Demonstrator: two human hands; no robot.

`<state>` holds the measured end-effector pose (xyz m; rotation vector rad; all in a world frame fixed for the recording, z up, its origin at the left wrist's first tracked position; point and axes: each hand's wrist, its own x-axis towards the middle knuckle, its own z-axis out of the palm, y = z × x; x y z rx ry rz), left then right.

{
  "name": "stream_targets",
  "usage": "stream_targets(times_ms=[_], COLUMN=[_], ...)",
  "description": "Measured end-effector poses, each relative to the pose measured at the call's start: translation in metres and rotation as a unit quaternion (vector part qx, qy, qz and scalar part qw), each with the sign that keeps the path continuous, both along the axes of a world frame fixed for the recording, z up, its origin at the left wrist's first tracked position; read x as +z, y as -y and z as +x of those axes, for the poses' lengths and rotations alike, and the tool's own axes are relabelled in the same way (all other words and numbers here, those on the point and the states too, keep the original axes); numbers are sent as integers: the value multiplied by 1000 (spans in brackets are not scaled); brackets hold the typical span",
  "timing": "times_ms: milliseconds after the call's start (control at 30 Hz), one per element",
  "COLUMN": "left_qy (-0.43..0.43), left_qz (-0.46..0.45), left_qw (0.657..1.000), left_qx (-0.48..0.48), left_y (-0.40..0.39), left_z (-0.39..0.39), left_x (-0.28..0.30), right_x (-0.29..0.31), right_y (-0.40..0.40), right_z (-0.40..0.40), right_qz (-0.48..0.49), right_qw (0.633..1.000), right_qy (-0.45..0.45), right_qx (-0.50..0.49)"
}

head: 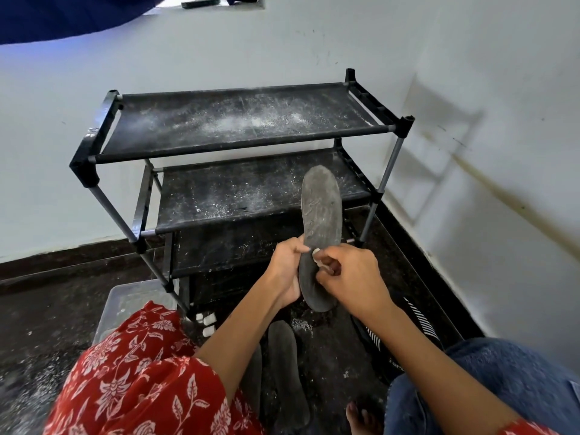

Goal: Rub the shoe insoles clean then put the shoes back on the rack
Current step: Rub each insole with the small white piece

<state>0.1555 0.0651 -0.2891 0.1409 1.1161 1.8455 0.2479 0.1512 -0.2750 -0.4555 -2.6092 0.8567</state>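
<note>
A dark grey insole (320,215) stands upright in front of the black shoe rack (238,142). My left hand (287,271) grips its left edge near the middle. My right hand (348,277) presses a small white eraser-like piece (317,255) against the insole's face. Another grey insole (284,365) lies on the dark floor between my knees, and a second one (252,381) lies beside it, partly hidden by my left arm. A black shoe with white stripes (417,321) sits on the floor under my right forearm.
The rack's shelves hold no shoes and are dusted with white powder. A clear plastic box (125,306) stands by the rack's front left leg, with small white pieces (207,321) on the floor next to it. White walls close the corner behind and to the right.
</note>
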Motion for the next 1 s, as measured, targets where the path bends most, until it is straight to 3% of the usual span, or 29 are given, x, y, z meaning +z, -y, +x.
stream_targets(times_ms=[267,467,733,867,1000], left_qy=[-86,-56,-55,-67,-18], left_qz=[-88,-43,-70,-72,-8], left_qw=[990,986,995,991,983], left_qx=[-65,-150,-51,-94,-182], left_y=[-3,-1,0,1,0], left_z=[8,24,7,14,27], left_x=[4,9,4,6,8], right_x=[3,7,3,5,11], right_y=[-11,-19,0,-2,-15], right_z=[-3,-7,-1,-3,-8], right_qz=[-27,-15,-43,-65,-76], right_qw=[995,990,997,990,976], right_qy=[-81,-127,-61,-115,-165], right_qx=[-45,-65,6,-50,-123])
